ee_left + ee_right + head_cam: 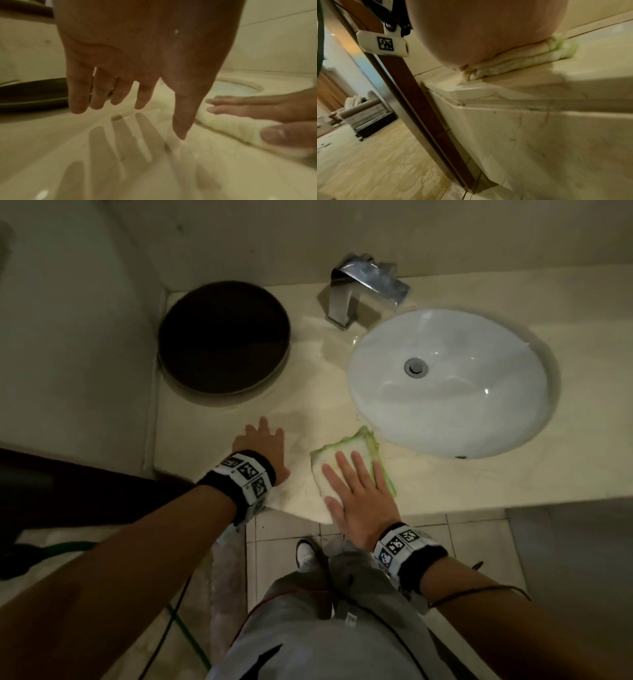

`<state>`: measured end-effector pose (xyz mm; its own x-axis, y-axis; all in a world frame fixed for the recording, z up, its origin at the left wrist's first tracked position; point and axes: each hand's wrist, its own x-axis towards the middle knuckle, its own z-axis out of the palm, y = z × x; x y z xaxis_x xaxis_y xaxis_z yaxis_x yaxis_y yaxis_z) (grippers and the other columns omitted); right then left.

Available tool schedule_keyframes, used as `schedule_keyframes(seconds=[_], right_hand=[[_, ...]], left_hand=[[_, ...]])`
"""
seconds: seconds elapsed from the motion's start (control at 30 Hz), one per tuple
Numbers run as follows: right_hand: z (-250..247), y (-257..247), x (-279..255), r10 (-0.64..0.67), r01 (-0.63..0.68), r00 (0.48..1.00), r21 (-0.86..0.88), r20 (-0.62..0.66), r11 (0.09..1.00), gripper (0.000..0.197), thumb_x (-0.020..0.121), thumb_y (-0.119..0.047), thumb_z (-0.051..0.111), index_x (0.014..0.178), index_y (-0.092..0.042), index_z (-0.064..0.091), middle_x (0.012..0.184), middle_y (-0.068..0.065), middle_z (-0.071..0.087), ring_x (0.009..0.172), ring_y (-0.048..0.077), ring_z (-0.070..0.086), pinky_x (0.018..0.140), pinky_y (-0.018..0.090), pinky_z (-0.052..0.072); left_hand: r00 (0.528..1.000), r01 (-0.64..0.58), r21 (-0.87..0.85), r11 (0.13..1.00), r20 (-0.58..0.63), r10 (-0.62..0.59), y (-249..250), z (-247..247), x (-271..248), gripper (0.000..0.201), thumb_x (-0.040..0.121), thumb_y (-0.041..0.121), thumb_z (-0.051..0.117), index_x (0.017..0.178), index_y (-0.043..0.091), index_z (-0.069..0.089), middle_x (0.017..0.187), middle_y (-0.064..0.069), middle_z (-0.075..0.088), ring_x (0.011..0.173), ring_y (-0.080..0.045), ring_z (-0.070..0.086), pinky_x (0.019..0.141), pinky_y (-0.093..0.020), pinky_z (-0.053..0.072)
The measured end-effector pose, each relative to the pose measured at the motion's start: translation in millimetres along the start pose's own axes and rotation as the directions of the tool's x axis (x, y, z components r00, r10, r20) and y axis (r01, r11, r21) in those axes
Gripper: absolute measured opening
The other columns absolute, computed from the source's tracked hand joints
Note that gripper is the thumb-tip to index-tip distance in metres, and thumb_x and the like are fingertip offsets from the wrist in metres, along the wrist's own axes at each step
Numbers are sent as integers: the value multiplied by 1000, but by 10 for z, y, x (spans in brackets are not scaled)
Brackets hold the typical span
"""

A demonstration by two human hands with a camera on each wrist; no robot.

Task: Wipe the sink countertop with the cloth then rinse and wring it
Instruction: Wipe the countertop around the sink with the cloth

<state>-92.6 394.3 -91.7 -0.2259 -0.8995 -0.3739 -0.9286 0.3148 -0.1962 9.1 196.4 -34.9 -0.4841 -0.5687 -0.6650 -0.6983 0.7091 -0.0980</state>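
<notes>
A folded white cloth with green edging (356, 450) lies on the beige marble countertop (308, 405) near its front edge, just left of the white oval sink (479, 405). My right hand (356, 491) presses flat on the cloth with straight, spread fingers; the cloth (231, 127) and those fingers (240, 106) also show in the left wrist view, and the cloth's folded layers (522, 58) show under my palm in the right wrist view. My left hand (263, 446) is to the cloth's left with straight fingers (109, 97) just above the wet, glossy counter, holding nothing.
A dark round tray (222, 340) sits at the counter's back left by the wall. A chrome faucet (363, 285) stands behind the sink. A drain (415, 367) marks the basin's middle. The counter's front edge (505, 105) drops to a tiled floor where my legs stand.
</notes>
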Motion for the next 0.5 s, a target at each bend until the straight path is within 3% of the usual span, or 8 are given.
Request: schedule_keyframes(seconds=[0.17,0.33,0.5], right_hand=[[156,187,-309,228,-222,971,83,-72,972,60,98,-53,10,154,-37,-5,160,-5,-18,147,22,-21,119,49,-8],[188,571,-592,538,-508,834,211,-123,835,64,93,-55,3,154,-37,-4,162,-4,-12,149,22,-16,119,49,-8],[213,487,-520,664,-622,743,280,-85,732,64,92,-53,-3,152,-34,-14,161,2,-20,147,29,-21,117,52,-14]], left_hand=[[976,-216,-95,972,-9,216,445,0,46,98,85,61,58,153,31,-5,161,0,-14,149,-27,-2,118,-48,21],[962,-271,-17,963,-30,270,600,17,114,102,82,66,57,153,30,-7,161,-1,-18,148,-31,-10,117,-53,20],[959,-282,-32,959,-28,281,587,51,169,102,82,66,57,153,30,-6,161,-1,-18,148,-33,-10,117,-54,19]])
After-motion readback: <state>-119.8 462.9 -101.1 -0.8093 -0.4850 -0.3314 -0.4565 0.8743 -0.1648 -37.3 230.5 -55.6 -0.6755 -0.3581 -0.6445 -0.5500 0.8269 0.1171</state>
